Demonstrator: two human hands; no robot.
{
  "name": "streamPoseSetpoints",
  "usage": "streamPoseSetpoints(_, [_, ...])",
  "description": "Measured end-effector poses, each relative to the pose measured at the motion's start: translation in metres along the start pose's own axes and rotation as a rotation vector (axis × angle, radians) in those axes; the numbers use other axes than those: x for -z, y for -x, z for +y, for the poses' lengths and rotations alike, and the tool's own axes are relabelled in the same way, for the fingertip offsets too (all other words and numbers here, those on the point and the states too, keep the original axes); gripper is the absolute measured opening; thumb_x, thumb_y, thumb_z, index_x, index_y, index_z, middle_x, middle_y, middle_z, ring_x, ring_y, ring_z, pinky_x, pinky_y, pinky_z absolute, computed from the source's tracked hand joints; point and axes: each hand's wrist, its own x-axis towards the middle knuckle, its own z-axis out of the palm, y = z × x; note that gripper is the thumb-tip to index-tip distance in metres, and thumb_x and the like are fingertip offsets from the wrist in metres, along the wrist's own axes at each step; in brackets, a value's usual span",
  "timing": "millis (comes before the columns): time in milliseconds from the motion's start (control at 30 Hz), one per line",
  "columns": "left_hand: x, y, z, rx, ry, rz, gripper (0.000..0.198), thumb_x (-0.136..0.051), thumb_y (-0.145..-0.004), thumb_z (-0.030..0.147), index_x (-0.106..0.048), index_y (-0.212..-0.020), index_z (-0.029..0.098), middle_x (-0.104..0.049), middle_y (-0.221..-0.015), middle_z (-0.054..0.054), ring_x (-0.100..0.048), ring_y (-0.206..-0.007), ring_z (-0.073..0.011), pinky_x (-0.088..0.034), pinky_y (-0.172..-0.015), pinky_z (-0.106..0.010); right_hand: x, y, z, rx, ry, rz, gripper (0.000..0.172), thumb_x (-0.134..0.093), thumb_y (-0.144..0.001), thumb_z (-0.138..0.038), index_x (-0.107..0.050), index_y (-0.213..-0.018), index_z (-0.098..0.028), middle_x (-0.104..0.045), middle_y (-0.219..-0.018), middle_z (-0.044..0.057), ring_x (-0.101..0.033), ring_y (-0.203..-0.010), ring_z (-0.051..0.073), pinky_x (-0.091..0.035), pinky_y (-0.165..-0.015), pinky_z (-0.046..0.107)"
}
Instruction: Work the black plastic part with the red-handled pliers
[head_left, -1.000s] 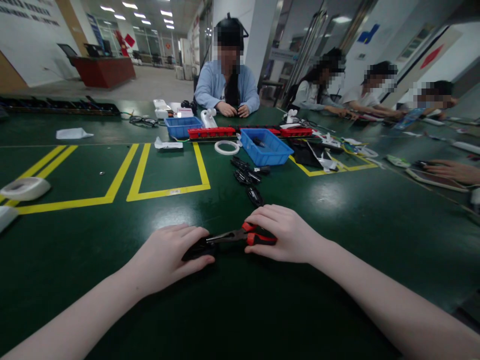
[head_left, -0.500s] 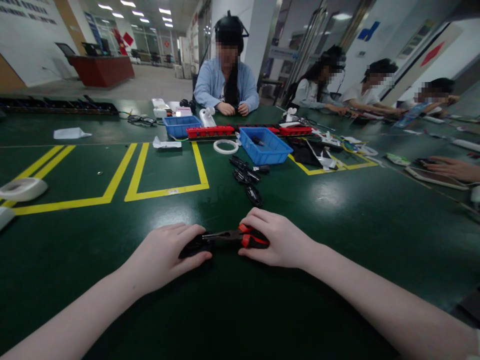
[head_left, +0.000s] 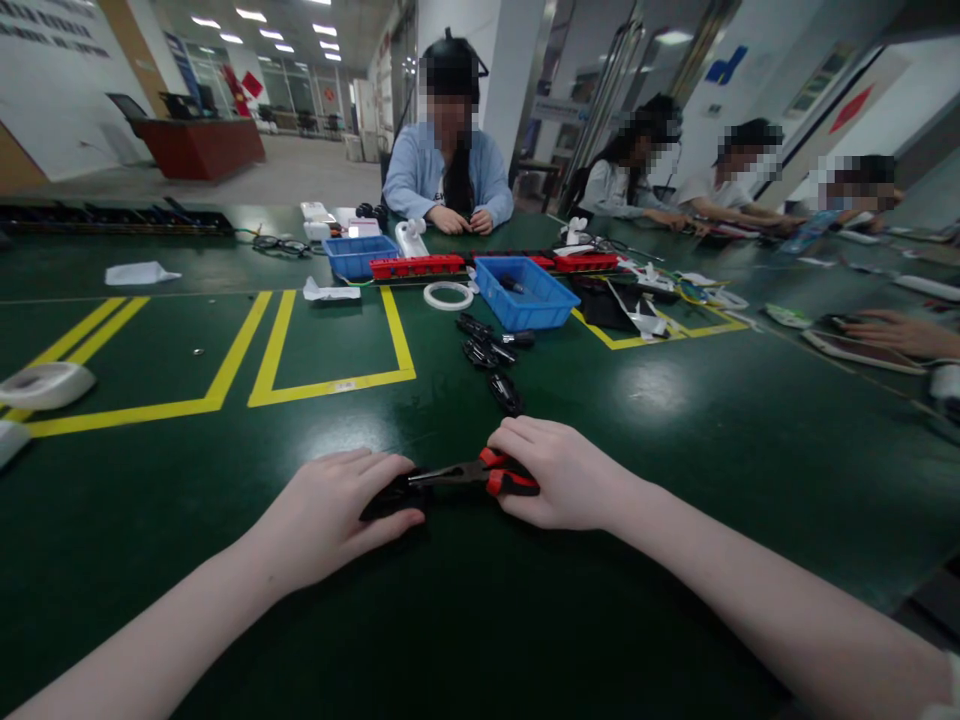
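My right hand (head_left: 559, 475) is closed round the red and black handles of long-nose pliers (head_left: 459, 472). The jaws point left and meet a dark piece (head_left: 390, 497) in my left hand (head_left: 345, 510). That piece is black and mostly covered by the fingers; its exact kind cannot be made out, though it resembles the black bundles on the table. Thumb and fingers of my left hand press on it from both sides, close to the table top. Just beyond my right hand lies a black bundle (head_left: 505, 392), with several more black pieces (head_left: 484, 345) behind it.
A blue bin (head_left: 536, 305) stands past the black pieces, next to a white tape ring (head_left: 448, 295). Red strips (head_left: 416, 267) lie behind. Yellow tape outlines (head_left: 337, 388) mark the green table. A tape roll (head_left: 46, 385) sits far left. A co-worker (head_left: 450, 175) sits opposite.
The pliers have tilted slightly, their handle end shifting a little right with my right hand. My left hand stays on the dark piece, almost still. The whole view has shifted slightly.
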Motion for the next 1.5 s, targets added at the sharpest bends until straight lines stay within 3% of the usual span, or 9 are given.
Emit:
streamPoseSetpoints(267, [0.001,0.001,0.0,0.027,0.032,0.015,0.032,-0.054,-0.095,0.043,-0.061,-0.119,0.023,-0.072,-0.107,-0.007,-0.069,-0.093,-0.0239,-0.055,-0.079,-0.038,-0.006,-0.001,-0.004,-0.052,-0.089,-0.028,0.022,-0.067,-0.077,-0.022,-0.058,-0.096,-0.017,-0.064,-0.092,0.006,-0.061,-0.078,0.018,-0.047,-0.068,0.03])
streamPoseSetpoints(533, [-0.005,0.003,-0.003,-0.065,0.022,0.162,0.031,-0.061,-0.091,0.032,-0.055,-0.12,0.023,-0.071,-0.109,-0.006,-0.069,-0.094,-0.0223,-0.057,-0.079,-0.036,-0.006,-0.002,-0.007,-0.059,-0.126,-0.04,0.022,-0.068,-0.076,-0.022,-0.057,-0.094,-0.017,-0.064,-0.092,0.005,-0.061,-0.078,0.018,-0.047,-0.069,0.029])
streamPoseSetpoints(767, [-0.003,0.001,0.0,-0.075,-0.034,0.091,0.031,-0.061,-0.091,0.033,-0.056,-0.119,0.023,-0.073,-0.111,-0.006,-0.07,-0.093,-0.0221,-0.054,-0.082,-0.037,-0.012,-0.001,-0.006,-0.016,-0.127,-0.006,0.025,-0.069,-0.076,-0.023,-0.057,-0.097,-0.017,-0.064,-0.093,0.006,-0.061,-0.081,0.019,-0.048,-0.071,0.03])
streamPoseSetpoints(1100, [0.0,0.003,0.002,-0.044,-0.009,0.053,0.03,-0.053,-0.095,0.044,-0.062,-0.113,0.022,-0.074,-0.108,-0.007,-0.069,-0.094,-0.0245,-0.054,-0.083,-0.04,-0.015,0.0,0.005,0.016,-0.067,0.225,0.032,-0.069,-0.076,-0.029,-0.059,-0.105,-0.017,-0.068,-0.102,0.009,-0.062,-0.089,0.023,-0.046,-0.077,0.035])
streamPoseSetpoints(1500, [0.001,0.003,0.003,-0.062,-0.009,0.061,0.031,-0.05,-0.097,0.044,-0.061,-0.115,0.022,-0.074,-0.109,-0.006,-0.069,-0.094,-0.0237,-0.052,-0.081,-0.039,-0.012,0.0,0.005,0.06,-0.047,0.134,0.034,-0.07,-0.078,-0.03,-0.062,-0.108,-0.015,-0.068,-0.106,0.01,-0.063,-0.094,0.023,-0.048,-0.079,0.036])
